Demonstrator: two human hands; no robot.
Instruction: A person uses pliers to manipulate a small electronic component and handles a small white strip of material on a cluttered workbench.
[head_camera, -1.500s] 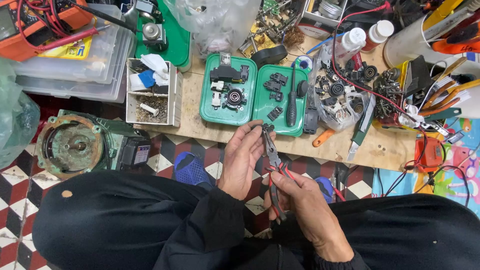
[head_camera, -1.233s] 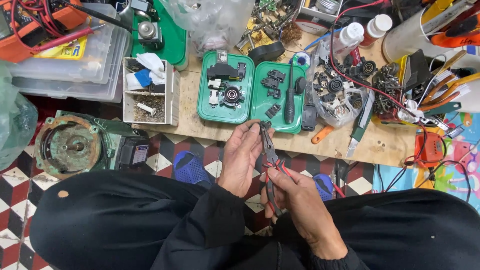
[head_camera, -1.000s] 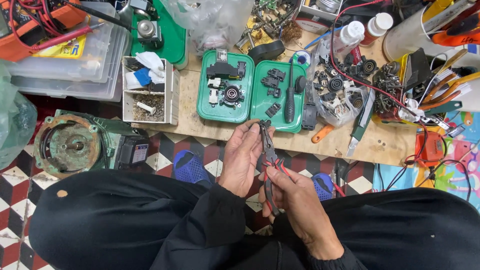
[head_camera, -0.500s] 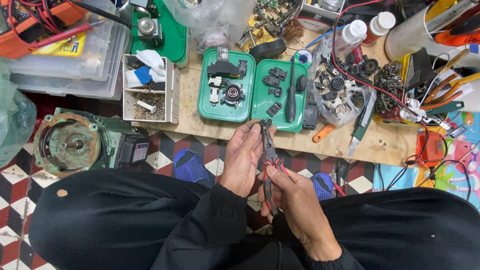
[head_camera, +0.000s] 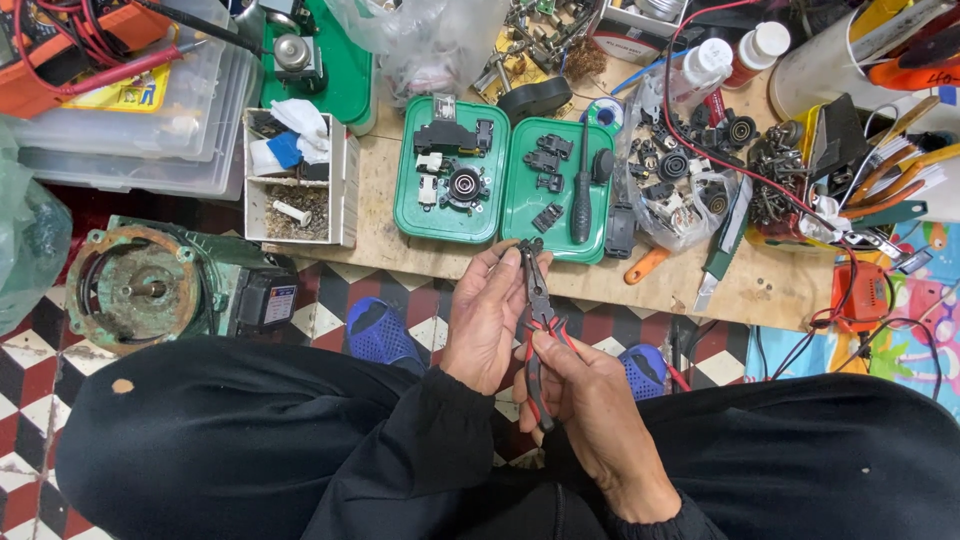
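Above our lap, just off the bench's near edge, we hold one pair of pliers (head_camera: 537, 322) between both hands. Our right hand (head_camera: 590, 410) wraps the red and black handles, fingers curled shut on them. Our left hand (head_camera: 487, 318) cups beside the pliers' neck, thumb and fingertips pinched up at the closed nose, where a small dark part seems to sit; we cannot tell what it is. Against the earlier frames little differs: the hands and pliers keep the same pose and place, and only the view has drifted slightly.

On the bench (head_camera: 400, 245) we count two green trays (head_camera: 452, 222) side by side, touching, near the front edge. The left one holds a handful of black and white parts, the right one a few black clips and one screwdriver (head_camera: 581, 195) lying upright along its right side. One partitioned box (head_camera: 296, 180) stands left of the trays. A clear bag (head_camera: 672, 185) of black parts lies right of them. Two white bottles (head_camera: 705, 62) stand toward the back edge.

Under the bench's left end sits one green motor (head_camera: 140, 288) on a floor (head_camera: 30, 345) of black, white and red tiles. Two blue shoes (head_camera: 380, 332) show beneath the near edge.
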